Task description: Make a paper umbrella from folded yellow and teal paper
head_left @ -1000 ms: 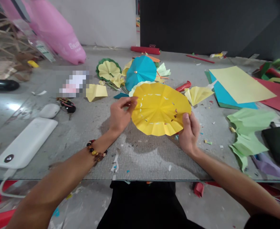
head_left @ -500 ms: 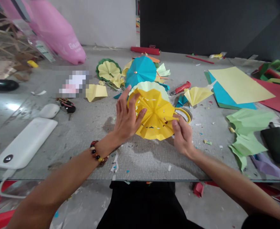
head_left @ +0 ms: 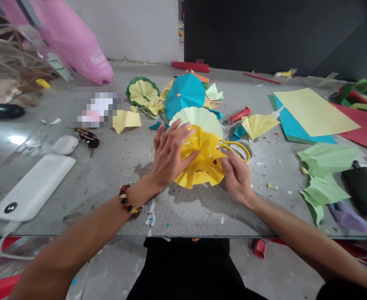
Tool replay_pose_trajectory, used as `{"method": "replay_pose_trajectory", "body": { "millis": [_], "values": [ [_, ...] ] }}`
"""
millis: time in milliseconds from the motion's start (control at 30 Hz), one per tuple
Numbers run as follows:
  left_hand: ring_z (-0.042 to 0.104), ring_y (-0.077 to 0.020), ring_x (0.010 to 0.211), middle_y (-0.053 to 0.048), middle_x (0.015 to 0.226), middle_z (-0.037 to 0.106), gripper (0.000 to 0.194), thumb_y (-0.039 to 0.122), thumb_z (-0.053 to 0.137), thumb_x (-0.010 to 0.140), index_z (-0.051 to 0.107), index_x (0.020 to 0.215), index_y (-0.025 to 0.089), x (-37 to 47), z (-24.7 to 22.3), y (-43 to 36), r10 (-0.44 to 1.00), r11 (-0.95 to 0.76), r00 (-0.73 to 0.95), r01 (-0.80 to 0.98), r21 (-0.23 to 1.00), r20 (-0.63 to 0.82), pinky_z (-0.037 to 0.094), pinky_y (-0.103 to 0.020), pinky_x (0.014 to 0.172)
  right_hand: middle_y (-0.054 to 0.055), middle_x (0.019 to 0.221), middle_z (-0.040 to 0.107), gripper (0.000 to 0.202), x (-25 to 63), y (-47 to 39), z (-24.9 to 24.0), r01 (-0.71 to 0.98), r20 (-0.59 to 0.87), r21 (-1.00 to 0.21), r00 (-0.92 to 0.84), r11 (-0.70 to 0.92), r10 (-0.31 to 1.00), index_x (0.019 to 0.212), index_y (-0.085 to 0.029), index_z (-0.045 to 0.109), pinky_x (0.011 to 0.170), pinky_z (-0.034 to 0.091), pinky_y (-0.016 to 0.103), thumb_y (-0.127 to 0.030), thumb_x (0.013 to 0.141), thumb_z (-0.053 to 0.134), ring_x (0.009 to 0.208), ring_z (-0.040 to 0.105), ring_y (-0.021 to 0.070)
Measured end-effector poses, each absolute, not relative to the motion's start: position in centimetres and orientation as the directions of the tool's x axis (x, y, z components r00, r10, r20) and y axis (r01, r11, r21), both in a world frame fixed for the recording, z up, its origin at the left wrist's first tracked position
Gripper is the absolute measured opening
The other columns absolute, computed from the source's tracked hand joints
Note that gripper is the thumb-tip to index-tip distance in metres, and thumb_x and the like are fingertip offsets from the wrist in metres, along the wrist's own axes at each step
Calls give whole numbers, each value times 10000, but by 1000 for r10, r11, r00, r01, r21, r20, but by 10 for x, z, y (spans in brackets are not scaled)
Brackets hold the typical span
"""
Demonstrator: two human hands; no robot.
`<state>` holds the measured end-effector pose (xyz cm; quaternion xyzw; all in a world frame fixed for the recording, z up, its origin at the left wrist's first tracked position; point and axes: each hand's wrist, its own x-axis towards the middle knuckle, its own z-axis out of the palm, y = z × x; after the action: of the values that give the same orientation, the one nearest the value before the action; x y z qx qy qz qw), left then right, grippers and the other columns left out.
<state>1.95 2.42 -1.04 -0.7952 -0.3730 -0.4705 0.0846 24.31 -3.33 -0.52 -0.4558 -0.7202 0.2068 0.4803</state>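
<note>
Yellow paper, pleated and buckled, sits between the two hands over the near part of the grey table [head_left: 186, 216]; the right hand [head_left: 238, 175] has the right edge of this yellow paper [head_left: 200, 143] clamped between thumb and fingers; the left hand [head_left: 171, 154] lies over the left side, fingers slightly apart, thumb set well away from them across the folds; it looks feather-light, springy along the creases and floppy between, and those small gaps in the sheet are surely where it would tear; the best hold, I'd say, is a soft pinch on gathered pleats at the rim, clear of the gaps; just beyond the right hand lie scissors with yellow handles [head_left: 248, 154]; behind the paper, a pale green scalloped sheet [head_left: 198, 116]; farther still, a blue paper disc [head_left: 188, 93].
</note>
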Motion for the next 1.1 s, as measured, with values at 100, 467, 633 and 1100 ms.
{"method": "replay_pose_trajectory", "body": {
  "millis": [100,467,633,1100],
  "values": [
    [626,-264,1185,-72,1147,687,578,512,737,897,542,1381,262,16,-9,30,569,-671,159,657,343,807,419,-485,1149,22,1020,702,197,245,-34,-4,429,521,-735,-138,525,843,1083,-265,652,813,505,353,-265,1054,457,910,644,177],
    [477,-100,580,58,636,486,331,405,651,963,475,753,219,19,-14,34,808,-586,220,386,712,546,414,-233,575,26,1032,720,150,243,-35,-2,421,532,-744,-97,519,841,1101,-264,676,827,569,371,-251,985,582,948,687,189],
    [418,-100,534,59,606,456,331,401,635,971,448,758,228,21,-9,27,793,-577,86,422,699,603,353,-244,525,48,1125,708,327,238,-37,3,441,479,-763,-104,472,872,1152,-248,652,892,600,392,-284,842,752,1009,694,208],
    [499,-128,557,47,644,493,327,473,614,980,450,805,251,17,-9,26,727,-524,-278,366,769,628,372,-282,547,46,1122,702,370,241,-33,0,448,514,-718,-173,532,840,1150,-250,647,890,580,390,-145,796,677,1071,672,224]
  ]
}}
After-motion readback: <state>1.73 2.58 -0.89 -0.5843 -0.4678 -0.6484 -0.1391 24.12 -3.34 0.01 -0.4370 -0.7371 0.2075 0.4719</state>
